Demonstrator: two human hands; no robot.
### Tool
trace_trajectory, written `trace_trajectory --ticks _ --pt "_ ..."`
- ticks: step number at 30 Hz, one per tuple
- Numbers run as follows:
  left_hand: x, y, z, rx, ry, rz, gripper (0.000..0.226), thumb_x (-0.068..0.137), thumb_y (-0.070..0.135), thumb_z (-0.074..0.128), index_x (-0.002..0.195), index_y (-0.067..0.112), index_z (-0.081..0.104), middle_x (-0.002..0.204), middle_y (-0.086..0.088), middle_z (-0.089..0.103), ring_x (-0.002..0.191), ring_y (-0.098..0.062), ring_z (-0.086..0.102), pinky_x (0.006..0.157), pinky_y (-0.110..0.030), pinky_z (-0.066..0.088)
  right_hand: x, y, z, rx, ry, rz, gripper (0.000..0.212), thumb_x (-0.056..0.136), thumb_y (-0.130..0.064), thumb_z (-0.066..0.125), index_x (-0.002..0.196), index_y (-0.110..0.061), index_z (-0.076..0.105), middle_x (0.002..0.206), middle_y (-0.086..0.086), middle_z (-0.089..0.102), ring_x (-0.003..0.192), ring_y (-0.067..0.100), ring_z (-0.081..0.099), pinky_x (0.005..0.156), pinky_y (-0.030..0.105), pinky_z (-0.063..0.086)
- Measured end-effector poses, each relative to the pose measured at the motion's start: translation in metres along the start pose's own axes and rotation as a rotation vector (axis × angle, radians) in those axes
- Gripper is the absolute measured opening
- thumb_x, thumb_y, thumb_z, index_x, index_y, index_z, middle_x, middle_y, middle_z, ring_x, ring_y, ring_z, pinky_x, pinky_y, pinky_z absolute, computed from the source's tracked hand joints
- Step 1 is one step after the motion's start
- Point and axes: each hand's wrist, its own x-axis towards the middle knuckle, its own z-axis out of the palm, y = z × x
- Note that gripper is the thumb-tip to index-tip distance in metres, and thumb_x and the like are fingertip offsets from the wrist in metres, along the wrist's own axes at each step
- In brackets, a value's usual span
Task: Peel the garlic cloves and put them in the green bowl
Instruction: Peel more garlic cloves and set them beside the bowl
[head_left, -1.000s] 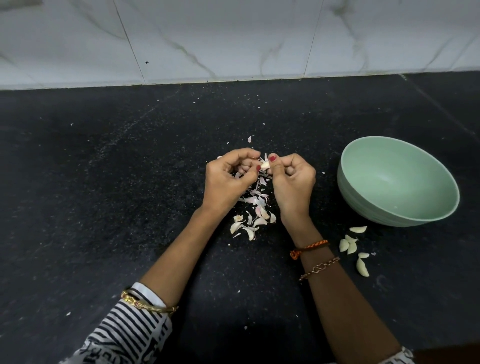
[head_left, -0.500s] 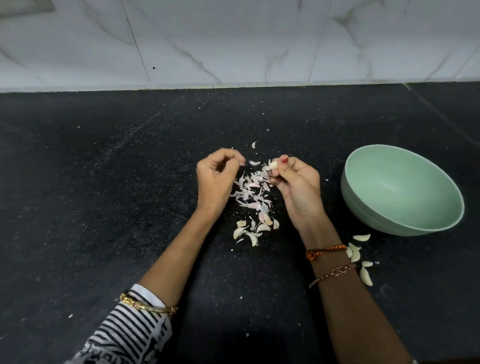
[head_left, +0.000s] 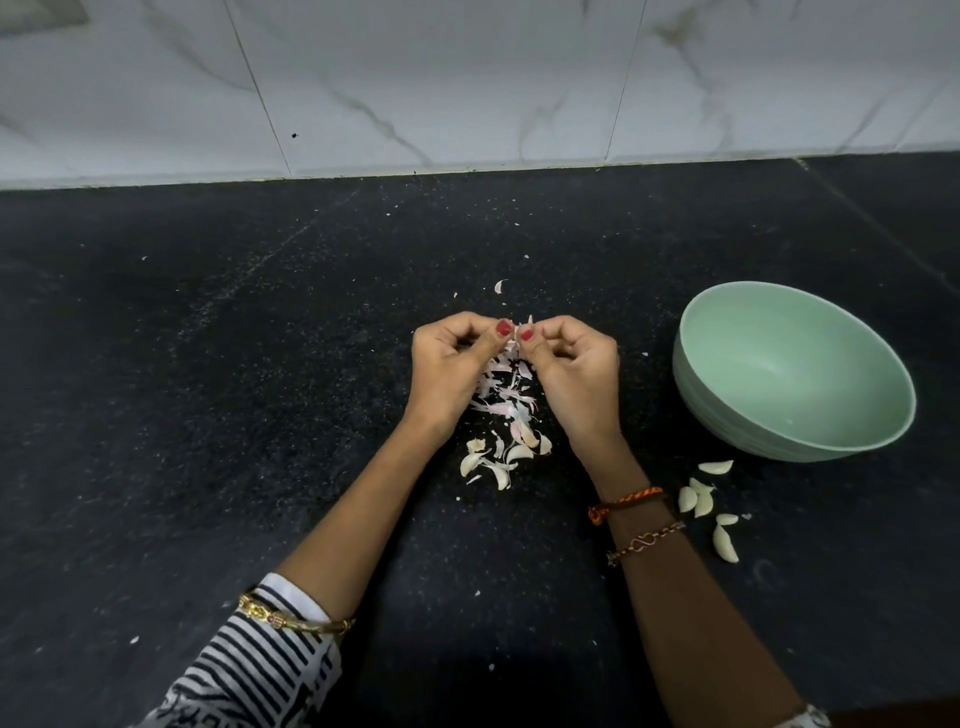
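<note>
My left hand (head_left: 452, 364) and my right hand (head_left: 571, 369) meet above the black counter, thumbs tip to tip, both pinching one small garlic clove (head_left: 518, 332) that is mostly hidden by the fingers. Beneath them lies a heap of pinkish-white garlic skins (head_left: 501, 389), with a few unpeeled cloves (head_left: 493, 462) at its near end. The green bowl (head_left: 795, 384) stands to the right of my right hand, and nothing shows inside it. Several peeled cloves (head_left: 706, 501) lie on the counter just in front of the bowl, beside my right wrist.
The black stone counter (head_left: 208, 389) stretches wide to the left and near side, dotted with tiny skin flecks. A white marble-tiled wall (head_left: 467, 78) closes off the back. One loose skin piece (head_left: 500, 285) lies beyond the hands.
Half a second ago my left hand was apart from the right, which held the clove alone. The left hand has moved right and now pinches the clove too.
</note>
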Motion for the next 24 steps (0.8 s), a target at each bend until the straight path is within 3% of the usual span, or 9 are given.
trace_trajectory --ticks 2,4,10,14,17,19,21,24 --pt "0.000 0.000 0.000 -0.006 -0.005 -0.011 0.016 0.082 0.017 0.064 0.069 0.008 0.065 0.069 -0.013 0.063 0.061 -0.025 0.054 0.054 -0.027 0.045 -0.001 0.003 0.000 -0.262 -0.010 -0.101 0.020 0.090 -0.018 0.057 0.070 -0.018 0.058 0.060 -0.009 0.053 0.061 0.007 0.050 0.057 0.021 0.037" --pt "-0.001 0.000 0.002 -0.011 -0.012 -0.009 0.021 0.080 0.022 0.061 0.066 0.005 0.062 0.066 -0.019 0.057 0.060 -0.025 0.048 0.049 -0.025 0.041 -0.002 0.003 0.002 -0.335 -0.038 -0.128 0.029 0.093 -0.017 0.050 0.064 -0.017 0.048 0.055 -0.010 0.043 0.058 0.006 0.041 0.054 0.022 0.031" --pt "-0.002 0.003 0.003 -0.061 -0.013 0.003 0.023 0.079 0.025 0.064 0.057 0.020 0.063 0.060 -0.001 0.059 0.060 -0.019 0.050 0.054 -0.022 0.043 -0.004 -0.007 0.009 0.199 -0.032 0.065 0.044 0.096 -0.010 0.043 0.052 -0.010 0.040 0.050 -0.001 0.035 0.048 0.004 0.031 0.047 0.018 0.030" --pt "-0.001 0.004 0.003 -0.083 -0.020 -0.020 0.036 0.090 0.003 0.053 0.054 0.010 0.052 0.045 0.014 0.052 0.047 0.002 0.045 0.051 -0.011 0.037 -0.004 -0.006 0.014 0.329 -0.044 0.144 0.045 0.095 -0.010 0.045 0.050 -0.011 0.040 0.046 -0.009 0.037 0.047 0.003 0.032 0.049 0.016 0.032" --pt "0.000 0.002 0.002 -0.002 -0.038 -0.022 0.042 0.090 0.021 0.053 0.055 -0.001 0.049 0.048 0.010 0.050 0.049 -0.011 0.042 0.046 -0.022 0.036 -0.006 -0.003 0.012 0.127 0.001 -0.023 0.044 0.094 -0.011 0.048 0.050 -0.016 0.049 0.043 -0.013 0.046 0.043 0.000 0.040 0.048 0.015 0.032" --pt "-0.001 0.004 0.003 -0.042 -0.069 -0.105 0.040 0.086 0.030 0.052 0.055 0.003 0.054 0.055 0.000 0.053 0.055 -0.023 0.043 0.049 -0.029 0.035 -0.004 0.001 0.010 -0.058 0.039 -0.168 0.042 0.091 -0.023 0.048 0.053 -0.010 0.058 0.046 -0.009 0.050 0.044 0.001 0.041 0.049 0.019 0.034" --pt "-0.001 0.008 0.005 -0.166 -0.082 -0.240 0.038 0.089 0.028 0.054 0.053 0.015 0.055 0.052 0.000 0.052 0.054 -0.020 0.042 0.052 -0.027 0.032 -0.002 0.004 0.009 -0.125 0.076 -0.234 0.047 0.088 -0.034 0.043 0.055 -0.005 0.057 0.047 -0.010 0.045 0.048 0.007 0.039 0.051 0.024 0.033" --pt "0.003 0.012 0.010 -0.379 -0.100 -0.407 0.048 0.092 0.013 0.049 0.044 0.017 0.050 0.042 0.007 0.041 0.053 -0.010 0.037 0.049 -0.021 0.031 -0.001 0.003 0.009 -0.057 0.060 -0.265 0.034 0.086 -0.034 0.043 0.052 -0.030 0.046 0.046 -0.018 0.045 0.049 0.001 0.040 0.052 0.016 0.031"
